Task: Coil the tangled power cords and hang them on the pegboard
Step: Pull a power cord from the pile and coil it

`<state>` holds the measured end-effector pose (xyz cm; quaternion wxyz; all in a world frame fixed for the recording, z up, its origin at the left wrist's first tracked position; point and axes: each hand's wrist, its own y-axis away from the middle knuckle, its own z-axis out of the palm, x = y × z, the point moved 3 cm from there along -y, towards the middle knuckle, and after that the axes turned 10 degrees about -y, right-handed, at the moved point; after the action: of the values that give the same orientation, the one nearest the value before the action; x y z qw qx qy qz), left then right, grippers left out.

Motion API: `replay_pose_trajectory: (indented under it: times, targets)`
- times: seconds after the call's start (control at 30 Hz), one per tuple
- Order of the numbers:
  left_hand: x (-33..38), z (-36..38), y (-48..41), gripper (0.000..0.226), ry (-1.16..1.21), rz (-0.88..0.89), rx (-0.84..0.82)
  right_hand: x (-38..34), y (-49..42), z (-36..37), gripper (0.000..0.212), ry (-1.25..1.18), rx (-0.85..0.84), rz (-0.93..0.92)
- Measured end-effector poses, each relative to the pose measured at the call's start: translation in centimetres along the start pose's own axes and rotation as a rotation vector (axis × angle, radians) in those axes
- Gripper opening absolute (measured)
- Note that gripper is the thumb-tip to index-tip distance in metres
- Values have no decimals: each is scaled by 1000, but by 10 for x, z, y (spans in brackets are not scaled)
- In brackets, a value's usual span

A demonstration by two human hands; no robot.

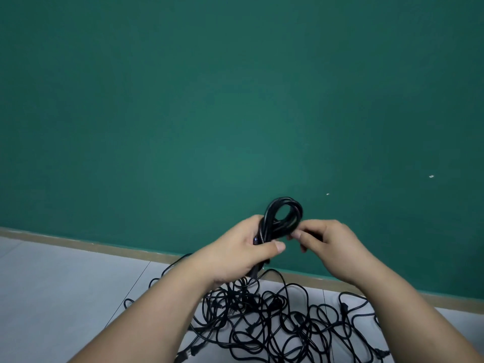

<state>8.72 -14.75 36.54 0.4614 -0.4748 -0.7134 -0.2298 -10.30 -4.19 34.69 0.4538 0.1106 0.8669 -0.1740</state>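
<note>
Lower part of coiled cord (284, 216) concealed inside left hand (243, 250), stretch pinched by right hand (327, 242) hidden under its fingers, tangled pile (275, 323) cut by bottom edge and partly masked by forearms (162, 310), pale specks (431, 176) on green wall (209, 100) too small to identify.

Far wall (183, 100): plain dark green, matte, with two small pale marks (431, 176) at right. Tan skirting strip (78, 242) along its base. Floor (52, 284): pale grey tiles, thin joints. Even, soft lighting.

The coiled cord (284, 216) at centre frame looks like glossy black plastic. Behind it the green wall (235, 100) is matt. The pale floor tiles (65, 284) at lower left look smooth.
</note>
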Motion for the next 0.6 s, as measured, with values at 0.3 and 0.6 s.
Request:
replay_pose_trajectory:
  times: [0.3, 0.6]
  targets:
    - [-35, -16, 1, 26, -101, -219, 130, -28, 16, 31, 12, 421, -261, 7]
    - [-34, -22, -5, 23, -673, -146, 244, -67, 28, 41, 20, 851, -274, -104]
